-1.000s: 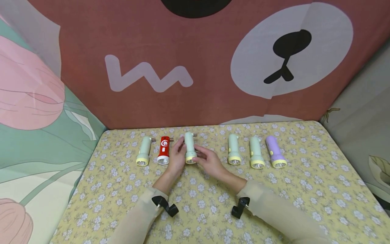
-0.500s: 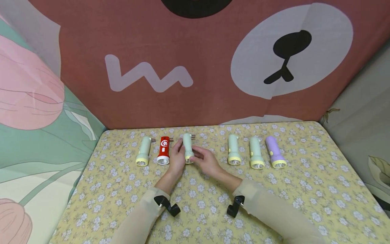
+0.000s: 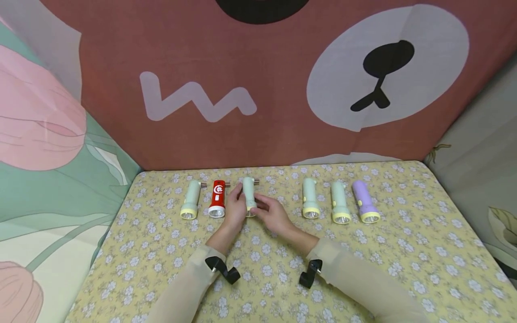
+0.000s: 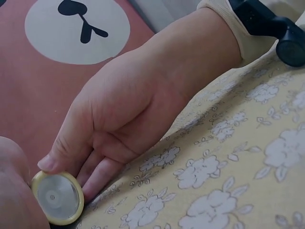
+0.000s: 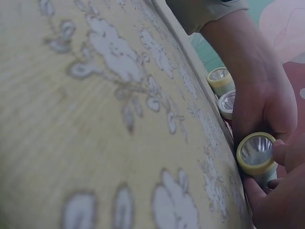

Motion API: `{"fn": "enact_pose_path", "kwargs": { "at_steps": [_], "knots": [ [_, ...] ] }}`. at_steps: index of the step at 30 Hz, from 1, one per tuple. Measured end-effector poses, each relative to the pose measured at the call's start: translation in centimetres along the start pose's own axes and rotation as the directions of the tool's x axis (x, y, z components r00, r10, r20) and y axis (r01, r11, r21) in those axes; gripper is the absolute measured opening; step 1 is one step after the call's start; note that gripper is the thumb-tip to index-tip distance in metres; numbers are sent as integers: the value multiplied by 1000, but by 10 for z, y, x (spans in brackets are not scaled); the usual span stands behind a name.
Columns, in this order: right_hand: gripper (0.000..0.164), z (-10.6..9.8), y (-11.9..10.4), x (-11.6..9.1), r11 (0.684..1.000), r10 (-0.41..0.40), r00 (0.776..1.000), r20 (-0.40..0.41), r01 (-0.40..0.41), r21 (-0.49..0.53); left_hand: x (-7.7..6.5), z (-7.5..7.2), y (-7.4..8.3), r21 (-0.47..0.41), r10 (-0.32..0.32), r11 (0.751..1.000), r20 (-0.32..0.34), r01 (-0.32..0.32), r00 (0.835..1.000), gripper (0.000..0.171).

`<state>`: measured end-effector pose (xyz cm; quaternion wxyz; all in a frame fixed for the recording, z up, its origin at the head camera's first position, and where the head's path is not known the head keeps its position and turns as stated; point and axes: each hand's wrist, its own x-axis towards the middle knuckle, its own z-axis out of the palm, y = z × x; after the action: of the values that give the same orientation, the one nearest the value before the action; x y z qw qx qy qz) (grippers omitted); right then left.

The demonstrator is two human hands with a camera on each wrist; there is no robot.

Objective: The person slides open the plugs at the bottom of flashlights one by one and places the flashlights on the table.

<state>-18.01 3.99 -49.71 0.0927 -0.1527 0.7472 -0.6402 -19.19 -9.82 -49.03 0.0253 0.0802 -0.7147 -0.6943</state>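
Note:
A pale green flashlight [image 3: 248, 190] with a yellow-rimmed head lies between both hands, metal plug prongs [image 3: 256, 181] sticking out at its far end. Along its left side my left hand [image 3: 235, 206] holds the body, fingers reaching toward the far end. My right hand [image 3: 274, 215] pinches the head end from the right. The right wrist view shows the flashlight's lens and yellow rim [image 5: 257, 167], with the thumb against the rim and a finger below. In the left wrist view, the right thumb [image 4: 50, 163] sits on top of the same rim; the left hand [image 4: 16, 186] covers the near side.
Left of the hands lie another green flashlight [image 3: 191, 199] and a red flashlight [image 3: 217, 197]. To the right are two more green flashlights [image 3: 309, 197] [image 3: 339, 202] and a purple flashlight [image 3: 365, 199]. A flowered cloth [image 3: 266, 269] covers the table; a printed curtain [image 3: 282, 139] hangs behind.
The held flashlight has shifted slightly left, mostly between the first and second frames, and both hands have moved with it. The other flashlights stay in place.

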Motion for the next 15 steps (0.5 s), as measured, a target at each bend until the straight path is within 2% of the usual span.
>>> {"fn": "enact_pose_path", "kwargs": {
  "at_steps": [4, 7, 15],
  "knots": [
    [53, 0, 2, 0, 1000, 24, 1000, -6, -24, 1, 0, 2, 3, 30, 8, 1000, -29, -7, 1000, 47],
    [52, 0, 2, 0, 1000, 7, 1000, -9, -7, 0, 0, 3, 3, 45, 14, 999, -43, -12, 999, 46],
    [52, 0, 4, 1, 1000, 21, 1000, -8, -21, 5, 2, 3, 2, 62, 2, 998, -55, 1, 998, 45]
  ]
}}
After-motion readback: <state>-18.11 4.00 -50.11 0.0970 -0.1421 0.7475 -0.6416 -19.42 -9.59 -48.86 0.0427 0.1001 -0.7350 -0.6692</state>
